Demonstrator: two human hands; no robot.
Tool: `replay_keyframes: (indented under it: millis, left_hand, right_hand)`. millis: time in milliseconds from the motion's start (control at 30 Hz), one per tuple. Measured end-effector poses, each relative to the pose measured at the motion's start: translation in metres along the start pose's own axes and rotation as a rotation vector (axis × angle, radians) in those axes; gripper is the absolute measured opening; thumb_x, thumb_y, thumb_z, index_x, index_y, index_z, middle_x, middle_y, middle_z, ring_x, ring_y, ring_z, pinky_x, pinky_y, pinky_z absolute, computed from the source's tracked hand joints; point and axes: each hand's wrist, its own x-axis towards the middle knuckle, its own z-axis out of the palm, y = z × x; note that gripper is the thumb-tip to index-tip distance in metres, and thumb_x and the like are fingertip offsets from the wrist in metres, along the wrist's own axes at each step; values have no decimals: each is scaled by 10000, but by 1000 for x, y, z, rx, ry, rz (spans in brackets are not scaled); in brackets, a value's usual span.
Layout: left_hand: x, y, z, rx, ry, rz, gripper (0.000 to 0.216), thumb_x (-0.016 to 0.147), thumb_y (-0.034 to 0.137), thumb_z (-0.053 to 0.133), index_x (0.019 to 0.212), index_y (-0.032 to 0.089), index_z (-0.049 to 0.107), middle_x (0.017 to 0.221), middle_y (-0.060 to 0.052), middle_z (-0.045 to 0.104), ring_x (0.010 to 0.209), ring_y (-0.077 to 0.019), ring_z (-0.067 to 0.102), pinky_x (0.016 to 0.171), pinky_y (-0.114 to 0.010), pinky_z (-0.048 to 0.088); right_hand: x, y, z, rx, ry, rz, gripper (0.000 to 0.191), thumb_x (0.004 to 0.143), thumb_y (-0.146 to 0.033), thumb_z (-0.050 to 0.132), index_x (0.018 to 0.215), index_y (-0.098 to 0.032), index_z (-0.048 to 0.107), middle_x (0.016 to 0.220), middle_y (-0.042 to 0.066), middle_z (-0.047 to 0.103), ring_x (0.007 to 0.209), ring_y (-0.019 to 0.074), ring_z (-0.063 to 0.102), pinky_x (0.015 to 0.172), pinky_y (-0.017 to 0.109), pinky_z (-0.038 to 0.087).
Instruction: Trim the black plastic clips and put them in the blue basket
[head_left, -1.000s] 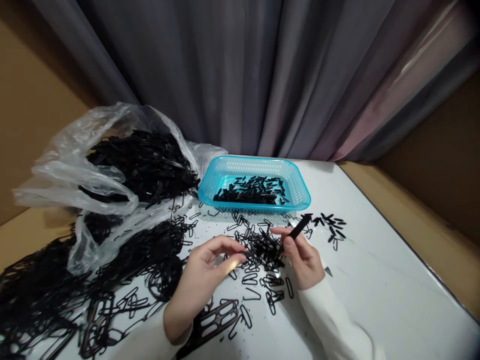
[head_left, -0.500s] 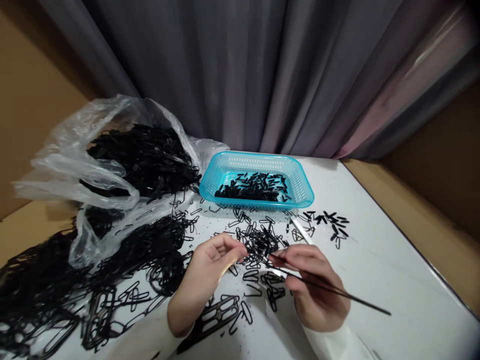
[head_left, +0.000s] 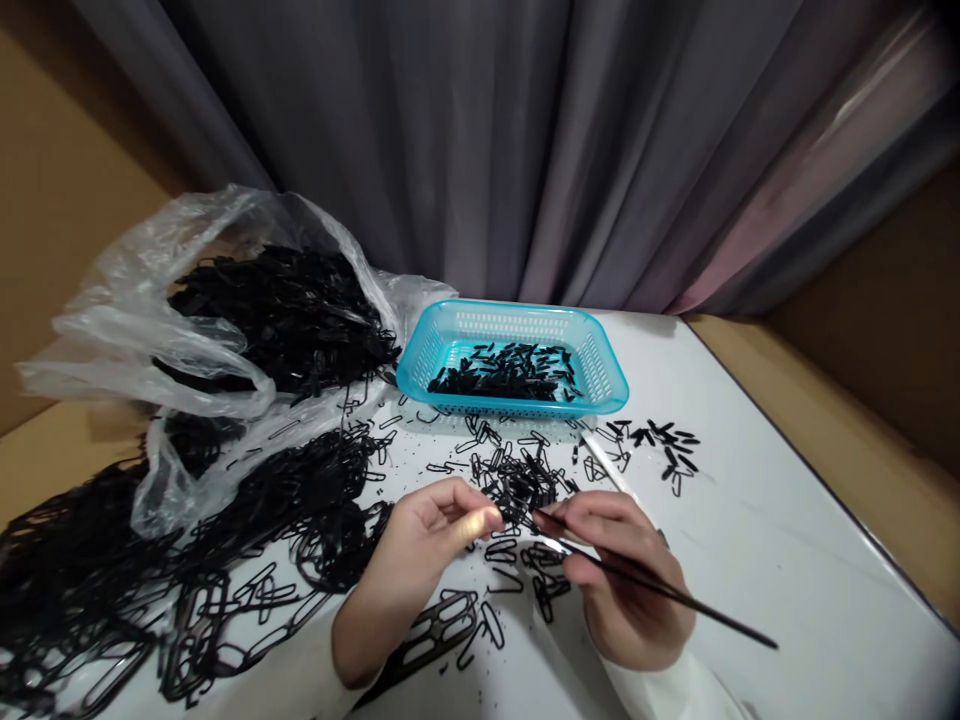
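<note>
Head view. Two hands, mine. My left hand (head_left: 420, 540), fingers pressed together at the tips, pinches a small black piece too tiny to make out, just beside the loose pile of black clips (head_left: 517, 480) at mid tabletop (head_left: 750, 540). My right hand (head_left: 622, 575) has its fingers closed on one thin black rod (head_left: 660, 590), whose tip points into that pile while its tail runs out to my right. One blue basket (head_left: 514, 362) behind holds short black pieces, too many to count. One clear plastic bag (head_left: 187, 310) at left spills black frames.
</note>
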Motion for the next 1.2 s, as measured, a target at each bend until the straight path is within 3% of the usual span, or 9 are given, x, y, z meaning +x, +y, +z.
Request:
replay_keyframes:
  millis: [400,567,700,933,1100,1200]
  left_hand:
    - [-1,-1,1,-12,19,-2,142,607,276,743,570,168,659,595,4,657,586,-103,568,597,-203,438]
    - [-2,-2,1,32,3,-66,133,620,287,718,592,165,673,583,-9,674,559,-101,546,563,-201,407]
    - [-2,-4,1,65,0,-39,108,632,282,685,602,180,673,582,-1,669,571,-112,554,572,-210,419]
    - [-6,-11,4,293,202,150,138,651,335,686,597,208,684,631,-2,677,670,-157,603,673,-254,472]
    - [-4,-12,0,282,258,181,144,660,339,694,600,208,683,642,-7,682,681,-155,606,701,-252,487]
    - [-2,-9,-1,213,218,174,124,640,309,697,579,203,677,632,-7,678,664,-147,603,677,-239,488]
  right_hand:
    - [1,-3,3,-23,-3,-17,282,919,-227,581,1200,-204,583,1001,70,597,911,181,667,706,346,618]
    - [5,-9,5,-267,-21,-102,211,929,-247,567,1129,-187,596,965,71,614,884,153,661,676,274,591]
    - [9,-10,5,-434,-85,-215,175,940,-262,543,1054,-141,596,771,53,608,676,147,571,527,281,518]
    - [8,-17,9,-562,-171,-375,157,953,-212,503,999,-91,592,677,57,604,638,147,515,552,297,493]
    - [7,-30,15,-613,-71,-353,67,915,-117,533,890,-103,594,644,53,589,619,144,514,535,304,490]
    - [8,-34,17,-589,-18,-320,66,886,-67,551,870,-114,594,623,35,569,595,136,514,514,295,475]
